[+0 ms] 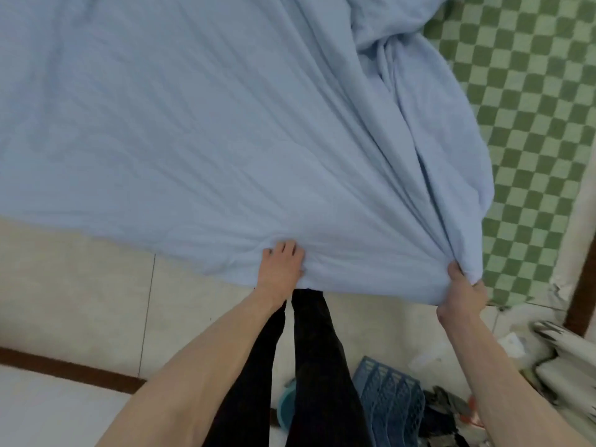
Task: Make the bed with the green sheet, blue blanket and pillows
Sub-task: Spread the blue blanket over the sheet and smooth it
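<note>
Blue blanket being drawn across the green sheet

Both the left hand (283,265) and right hand (461,289) clench the blue blanket's (200,130) near edge; the green sheet (529,130) shows at right. Uneven pulling could leave the upper-right bunch twisted and that side uncovered.

One blue blanket (200,130), spread across most of the bed. One green checked sheet (529,124), exposed along the bed's right edge. Two hands at the blanket's near edge: left hand (280,269) and right hand (462,293), each gripping the cloth. Two legs in black trousers (316,366) below the edge. One blue plastic basket (390,401) on the floor. One teal object (287,404), partly hidden behind a leg.
</note>
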### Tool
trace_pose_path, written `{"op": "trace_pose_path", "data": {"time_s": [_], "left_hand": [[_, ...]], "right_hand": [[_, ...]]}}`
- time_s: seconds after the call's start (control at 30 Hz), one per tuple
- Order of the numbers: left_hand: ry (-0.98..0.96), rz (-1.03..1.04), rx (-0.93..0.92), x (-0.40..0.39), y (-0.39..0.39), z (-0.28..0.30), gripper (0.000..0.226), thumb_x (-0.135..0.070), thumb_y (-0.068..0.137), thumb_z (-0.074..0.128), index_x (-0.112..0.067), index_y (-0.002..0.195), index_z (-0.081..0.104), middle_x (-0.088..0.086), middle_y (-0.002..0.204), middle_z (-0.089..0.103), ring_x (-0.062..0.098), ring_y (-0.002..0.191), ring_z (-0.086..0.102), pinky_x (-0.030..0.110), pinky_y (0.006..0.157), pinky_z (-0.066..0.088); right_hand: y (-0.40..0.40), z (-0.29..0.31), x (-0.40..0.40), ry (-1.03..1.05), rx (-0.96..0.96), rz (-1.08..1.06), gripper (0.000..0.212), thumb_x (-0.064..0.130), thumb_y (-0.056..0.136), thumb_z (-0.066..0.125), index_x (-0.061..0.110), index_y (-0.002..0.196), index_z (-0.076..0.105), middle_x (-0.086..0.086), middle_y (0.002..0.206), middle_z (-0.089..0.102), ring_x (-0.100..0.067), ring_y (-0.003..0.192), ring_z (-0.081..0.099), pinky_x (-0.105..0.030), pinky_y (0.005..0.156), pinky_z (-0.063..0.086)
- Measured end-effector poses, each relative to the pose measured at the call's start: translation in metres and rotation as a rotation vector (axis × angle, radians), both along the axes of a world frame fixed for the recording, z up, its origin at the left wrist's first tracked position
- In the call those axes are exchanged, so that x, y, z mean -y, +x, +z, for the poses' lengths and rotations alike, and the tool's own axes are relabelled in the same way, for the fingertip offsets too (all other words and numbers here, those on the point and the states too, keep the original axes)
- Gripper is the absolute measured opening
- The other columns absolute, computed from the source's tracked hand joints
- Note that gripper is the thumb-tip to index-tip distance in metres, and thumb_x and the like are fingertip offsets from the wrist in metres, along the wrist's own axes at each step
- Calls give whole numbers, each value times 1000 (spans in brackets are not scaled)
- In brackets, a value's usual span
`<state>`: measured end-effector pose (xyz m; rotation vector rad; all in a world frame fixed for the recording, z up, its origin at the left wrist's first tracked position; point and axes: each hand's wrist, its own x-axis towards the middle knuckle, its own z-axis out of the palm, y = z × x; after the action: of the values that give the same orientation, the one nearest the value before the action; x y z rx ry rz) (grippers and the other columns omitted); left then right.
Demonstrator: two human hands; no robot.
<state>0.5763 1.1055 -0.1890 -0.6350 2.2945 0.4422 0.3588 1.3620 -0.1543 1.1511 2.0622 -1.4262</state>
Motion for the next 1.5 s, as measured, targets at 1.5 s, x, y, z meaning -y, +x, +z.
{"op": "trace_pose_path", "data": {"time_s": [1.5], "left_hand": [[285, 423, -186, -259, -186, 62, 21, -38, 105, 49, -19, 100, 58, -8, 100, 53, 18, 92, 56, 30, 72, 32]], "right_hand": [[-168, 24, -164, 325, 341, 506, 33, 40, 101, 49, 10, 113, 56, -14, 107, 62, -24, 83, 58, -29, 71, 45]]}}
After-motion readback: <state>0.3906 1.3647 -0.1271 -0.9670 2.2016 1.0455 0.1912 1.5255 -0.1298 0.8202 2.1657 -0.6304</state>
